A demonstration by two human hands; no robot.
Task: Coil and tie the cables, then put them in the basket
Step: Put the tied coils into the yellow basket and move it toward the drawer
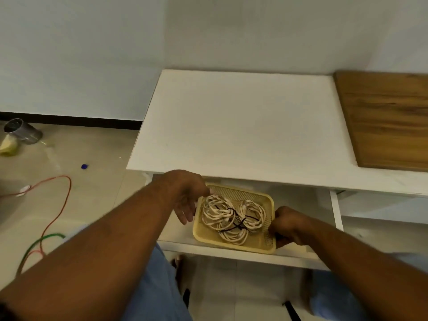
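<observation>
Head view: right hand [288, 224] grip closed on right rim of yellow perforated plastic basket [249, 196] on the white lower shelf [176, 232], left hand [187, 198] open, fingers loose at the opposite rim, coiled white cables [228, 216] with dark ties inside, between both grips.

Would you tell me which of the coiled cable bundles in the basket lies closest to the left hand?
The larger left coil, beside the open left hand; the smaller coil lies toward the right hand.

Head camera looks down, close over the white table [231, 126] and lower shelf [231, 251].
</observation>
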